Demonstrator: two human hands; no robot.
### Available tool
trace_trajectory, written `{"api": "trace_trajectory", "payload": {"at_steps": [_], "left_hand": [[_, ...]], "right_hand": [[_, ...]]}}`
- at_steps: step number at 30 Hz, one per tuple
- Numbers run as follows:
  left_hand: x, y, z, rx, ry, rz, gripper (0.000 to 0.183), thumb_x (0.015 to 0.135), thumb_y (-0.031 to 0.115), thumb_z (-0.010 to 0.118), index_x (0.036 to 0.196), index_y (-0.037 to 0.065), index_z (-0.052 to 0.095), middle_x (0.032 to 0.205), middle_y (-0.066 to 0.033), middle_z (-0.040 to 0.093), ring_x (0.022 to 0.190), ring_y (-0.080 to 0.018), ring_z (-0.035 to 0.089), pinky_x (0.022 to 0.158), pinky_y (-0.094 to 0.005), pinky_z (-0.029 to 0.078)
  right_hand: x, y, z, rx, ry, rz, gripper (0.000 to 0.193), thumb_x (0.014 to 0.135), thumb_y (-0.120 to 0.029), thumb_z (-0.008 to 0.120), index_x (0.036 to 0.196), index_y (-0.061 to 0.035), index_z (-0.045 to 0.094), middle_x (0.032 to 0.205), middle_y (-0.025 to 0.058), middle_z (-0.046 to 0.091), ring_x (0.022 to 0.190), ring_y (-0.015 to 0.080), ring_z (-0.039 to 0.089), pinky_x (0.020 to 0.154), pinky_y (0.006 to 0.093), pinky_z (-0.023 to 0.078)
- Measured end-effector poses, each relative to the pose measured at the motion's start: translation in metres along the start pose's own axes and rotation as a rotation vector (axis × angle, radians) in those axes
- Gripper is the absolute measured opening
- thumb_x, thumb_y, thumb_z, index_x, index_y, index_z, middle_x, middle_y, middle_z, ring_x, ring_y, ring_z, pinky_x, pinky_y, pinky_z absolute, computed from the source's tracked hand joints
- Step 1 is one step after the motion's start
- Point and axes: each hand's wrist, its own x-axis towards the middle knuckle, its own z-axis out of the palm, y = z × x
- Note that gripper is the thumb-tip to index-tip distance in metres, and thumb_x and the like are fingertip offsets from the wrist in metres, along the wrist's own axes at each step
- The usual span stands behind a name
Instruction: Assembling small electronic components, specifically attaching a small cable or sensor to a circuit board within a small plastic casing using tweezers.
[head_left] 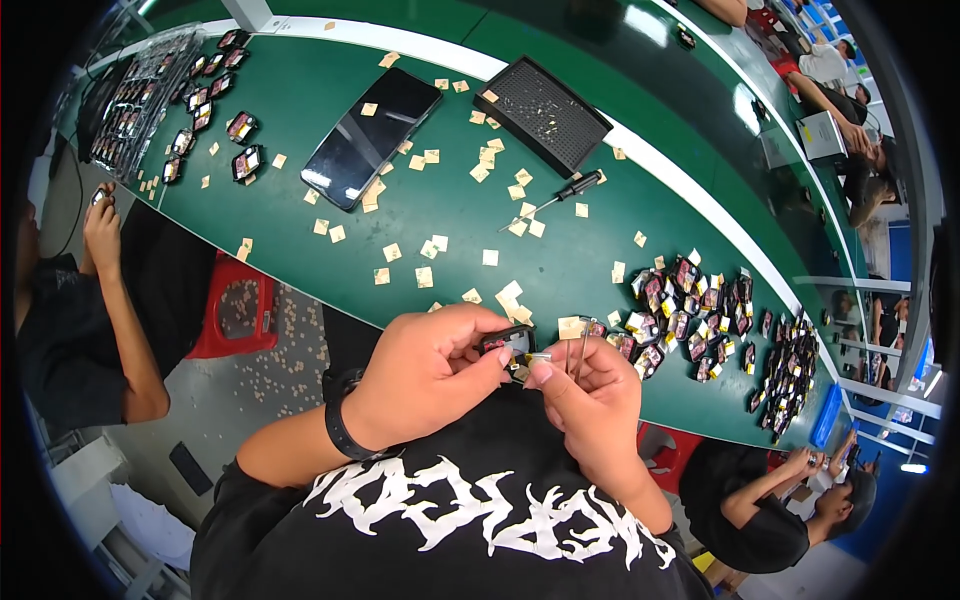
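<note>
My left hand point(430, 365) grips a small black-cased electronic unit point(505, 338) just beyond the table's near edge, above my lap. My right hand point(595, 395) has closed fingers, with a pair of metal tweezers point(584, 345) between them. Its thumb and fingertip meet the unit's right side at a small pale piece point(540, 356), too small to make out fully. A tan paper square point(571, 327) shows beside the tweezers. Many similar units point(690, 305) lie heaped on the green table to the right of my hands.
Tan squares point(424, 276) are scattered over the green table point(330, 275). Farther off are a black phone-like slab point(370, 140), a black tray point(545, 115) of tiny parts and a screwdriver point(555, 200). Clear trays point(140, 100) hold units at far left. Co-workers sit on both sides.
</note>
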Motion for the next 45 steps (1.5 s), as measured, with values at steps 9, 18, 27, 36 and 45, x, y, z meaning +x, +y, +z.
{"api": "trace_trajectory", "payload": {"at_steps": [9, 18, 27, 36, 45], "left_hand": [[0.003, -0.011, 0.003, 0.030, -0.002, 0.050, 0.018, 0.096, -0.006, 0.062, 0.113, -0.009, 0.061, 0.107, -0.0114, 0.069, 0.098, -0.0130, 0.069, 0.085, -0.0268, 0.059], [0.006, -0.018, 0.001, -0.147, -0.108, 0.120, 0.018, 0.096, -0.007, 0.061, 0.114, -0.008, 0.058, 0.110, -0.0120, 0.070, 0.106, -0.0142, 0.067, 0.092, -0.0283, 0.055], [0.002, -0.018, -0.003, -0.460, -0.235, 0.004, 0.016, 0.097, -0.009, 0.057, 0.113, -0.008, 0.057, 0.115, -0.0128, 0.068, 0.106, -0.0149, 0.065, 0.095, -0.0306, 0.053], [-0.001, -0.030, -0.010, -0.425, -0.270, -0.010, 0.014, 0.098, -0.006, 0.056, 0.112, -0.006, 0.057, 0.117, -0.0147, 0.067, 0.105, -0.0179, 0.067, 0.092, -0.0315, 0.056], [0.001, -0.032, -0.014, -0.560, -0.214, -0.145, 0.014, 0.100, -0.002, 0.057, 0.114, -0.003, 0.054, 0.115, -0.0144, 0.067, 0.105, -0.0209, 0.069, 0.090, -0.0329, 0.059]], "right_hand": [[-0.002, 0.015, 0.002, -0.305, 0.132, -0.218, 0.013, 0.090, -0.003, 0.076, 0.097, 0.0053, 0.069, 0.081, 0.0028, 0.071, 0.066, 0.0023, 0.058, 0.055, 0.0191, 0.045], [0.009, 0.012, -0.001, -0.641, 0.107, -0.481, 0.012, 0.084, -0.004, 0.082, 0.089, 0.0043, 0.074, 0.078, 0.0056, 0.068, 0.068, 0.0087, 0.059, 0.057, 0.0240, 0.044], [0.010, 0.006, -0.002, -0.252, 0.067, -0.244, 0.015, 0.087, 0.002, 0.077, 0.098, 0.0052, 0.067, 0.092, 0.0126, 0.072, 0.074, 0.0129, 0.067, 0.063, 0.0228, 0.051], [0.020, -0.005, 0.004, -0.010, -0.078, 0.143, 0.016, 0.092, 0.004, 0.070, 0.104, 0.0047, 0.058, 0.092, 0.0132, 0.071, 0.078, 0.0140, 0.070, 0.071, 0.0272, 0.060], [0.021, -0.001, 0.011, 0.025, -0.044, 0.206, 0.014, 0.096, -0.005, 0.068, 0.108, 0.0007, 0.063, 0.090, 0.0026, 0.069, 0.071, 0.0059, 0.060, 0.063, 0.0188, 0.047]]}}
